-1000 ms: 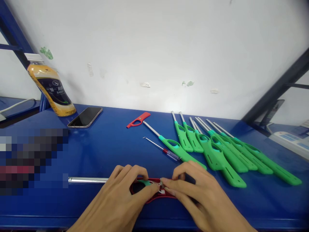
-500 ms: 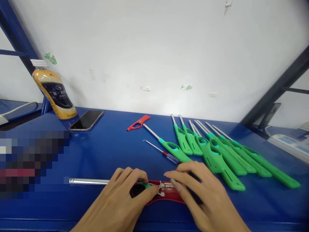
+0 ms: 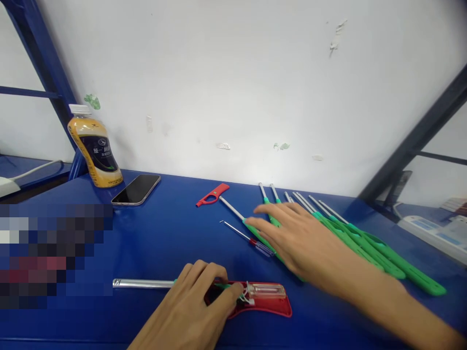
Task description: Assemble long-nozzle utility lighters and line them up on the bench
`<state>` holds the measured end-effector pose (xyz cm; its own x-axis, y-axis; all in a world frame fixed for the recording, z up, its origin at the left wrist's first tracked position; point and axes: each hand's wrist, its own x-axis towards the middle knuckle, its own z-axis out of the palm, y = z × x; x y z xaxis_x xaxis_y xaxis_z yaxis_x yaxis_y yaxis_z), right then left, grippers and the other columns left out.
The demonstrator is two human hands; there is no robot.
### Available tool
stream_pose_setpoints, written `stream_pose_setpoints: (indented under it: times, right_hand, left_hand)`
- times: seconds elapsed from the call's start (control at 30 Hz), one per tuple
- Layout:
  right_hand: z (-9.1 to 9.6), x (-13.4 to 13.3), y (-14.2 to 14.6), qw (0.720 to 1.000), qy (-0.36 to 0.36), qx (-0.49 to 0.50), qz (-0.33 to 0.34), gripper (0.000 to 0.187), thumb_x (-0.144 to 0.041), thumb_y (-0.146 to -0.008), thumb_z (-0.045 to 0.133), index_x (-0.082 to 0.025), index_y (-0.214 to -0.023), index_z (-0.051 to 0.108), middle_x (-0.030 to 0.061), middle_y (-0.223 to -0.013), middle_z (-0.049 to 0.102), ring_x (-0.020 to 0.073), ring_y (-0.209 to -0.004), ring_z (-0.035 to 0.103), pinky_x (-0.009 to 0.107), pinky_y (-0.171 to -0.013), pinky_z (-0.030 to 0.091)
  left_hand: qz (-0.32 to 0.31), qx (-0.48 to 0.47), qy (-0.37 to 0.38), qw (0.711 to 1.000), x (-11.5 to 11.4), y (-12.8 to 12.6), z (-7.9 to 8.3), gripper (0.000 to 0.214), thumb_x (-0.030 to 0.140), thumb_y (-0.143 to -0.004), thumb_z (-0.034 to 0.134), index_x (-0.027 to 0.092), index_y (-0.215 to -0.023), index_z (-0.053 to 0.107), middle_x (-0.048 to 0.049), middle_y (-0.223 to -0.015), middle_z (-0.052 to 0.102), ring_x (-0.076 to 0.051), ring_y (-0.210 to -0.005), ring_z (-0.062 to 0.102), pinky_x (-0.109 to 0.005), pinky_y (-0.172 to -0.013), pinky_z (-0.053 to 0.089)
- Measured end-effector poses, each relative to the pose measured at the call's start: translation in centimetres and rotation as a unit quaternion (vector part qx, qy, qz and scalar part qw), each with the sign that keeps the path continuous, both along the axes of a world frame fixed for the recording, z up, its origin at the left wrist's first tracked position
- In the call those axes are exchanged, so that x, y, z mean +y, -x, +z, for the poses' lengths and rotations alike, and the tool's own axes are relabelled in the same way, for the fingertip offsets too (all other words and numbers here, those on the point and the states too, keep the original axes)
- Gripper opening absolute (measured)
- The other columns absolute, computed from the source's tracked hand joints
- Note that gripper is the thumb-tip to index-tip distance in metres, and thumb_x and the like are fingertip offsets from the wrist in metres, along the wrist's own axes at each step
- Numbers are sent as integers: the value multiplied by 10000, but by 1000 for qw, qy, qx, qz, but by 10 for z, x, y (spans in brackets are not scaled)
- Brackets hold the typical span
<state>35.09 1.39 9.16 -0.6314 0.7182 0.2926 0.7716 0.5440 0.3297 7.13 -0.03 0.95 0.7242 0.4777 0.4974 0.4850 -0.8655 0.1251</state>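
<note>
My left hand point(image 3: 199, 304) is closed around an opened red lighter point(image 3: 272, 306), which lies on the blue table near its front edge. Its long metal tube points left, and a clear fuel tank point(image 3: 268, 290) and white wires show inside the red half-shell. My fingers cover the trigger area. Fingers stretched out, my right hand point(image 3: 292, 236) hovers above the green lighters point(image 3: 379, 248), slightly blurred and with nothing seen in it. Below its fingertips lies a hooked pick point(image 3: 239, 232) with a clear and red handle. Beyond is a loose red lighter shell point(image 3: 215, 193).
A phone point(image 3: 136, 189) and a yellow drink bottle point(image 3: 97, 146) stand at the back left of the blue table point(image 3: 164, 233). A white wall point(image 3: 219, 87) closes off the back. At far right is a white device point(image 3: 434, 233); the left edge is pixelated.
My right hand has left the red lighter and moved up and forward over the green lighters, uncovering the fuel tank. My left hand stays on the red lighter. The view has shifted slightly.
</note>
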Motion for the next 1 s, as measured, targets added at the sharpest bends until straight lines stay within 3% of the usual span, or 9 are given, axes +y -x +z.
stream_pose_setpoints:
  times: [0.1, 0.17, 0.2, 0.3, 0.4, 0.6, 0.87, 1.0]
  right_hand:
    - [26, 59, 4, 998, 33, -59, 14, 469, -71, -1015, 685, -192, -1466, 651, 156, -1418, 708, 286, -1168, 746, 508, -1036, 608]
    - [32, 102, 13, 995, 51, -82, 13, 410, -308, -1067, 749, -197, -1449, 653, 111, -1421, 701, 271, -1175, 740, 510, -1014, 635]
    - [31, 123, 20, 994, 62, -88, 16, 410, -390, -1072, 750, -199, -1426, 667, 110, -1424, 698, 273, -1187, 736, 503, -999, 644]
    - [21, 175, 43, 989, 100, -102, 34, 414, -413, -1075, 744, -207, -1426, 670, 114, -1448, 687, 278, -1213, 727, 507, -1010, 640]
    - [7, 208, 60, 981, 141, -127, 44, 406, -414, -1077, 740, -209, -1421, 672, 112, -1440, 691, 273, -1201, 730, 500, -1003, 642]
    - [-3, 225, 58, 969, 153, -191, 35, 408, -417, -1075, 743, -205, -1417, 673, 111, -1429, 695, 273, -1195, 732, 499, -998, 643]
    - [-8, 215, 63, 963, 120, -239, 16, 424, -419, -1071, 749, -197, -1424, 668, 113, -1428, 694, 277, -1197, 732, 504, -998, 643]
    - [3, 208, 64, 969, 115, -219, -1, 427, -418, -1069, 753, -191, -1421, 670, 117, -1424, 696, 277, -1193, 734, 500, -996, 644]
  left_hand:
    - [10, -30, -9, 999, 1, 2, 1, 448, 8, -1043, 478, 251, -1374, 656, -72, -1172, 716, -231, -974, 655, -325, -867, 589]
    - [20, -59, -22, 998, 5, 7, 2, 446, 2, -1049, 473, 253, -1372, 651, -63, -1183, 710, -223, -998, 648, -319, -886, 581]
    - [26, -77, -33, 996, 8, 10, 4, 433, 9, -1056, 480, 252, -1370, 652, -59, -1187, 706, -219, -1014, 645, -313, -902, 573]
    - [52, -131, -66, 988, 19, 20, 11, 359, 55, -1095, 509, 253, -1352, 663, -44, -1178, 688, -197, -1065, 634, -279, -945, 535]
    - [76, -165, -75, 980, 26, 30, 20, 291, 97, -1129, 521, 256, -1319, 672, -21, -1151, 670, -168, -1059, 621, -247, -941, 493]
    - [93, -178, -101, 974, 28, 38, 30, 269, 96, -1116, 526, 243, -1278, 681, 11, -1104, 671, -142, -991, 615, -248, -956, 462]
    - [87, -174, -107, 975, 26, 37, 34, 270, 75, -1109, 524, 235, -1267, 673, 13, -1085, 682, -144, -986, 621, -266, -941, 473]
    - [92, -173, -110, 974, 26, 39, 34, 268, 75, -1111, 522, 234, -1265, 674, 12, -1082, 681, -145, -984, 621, -267, -928, 477]
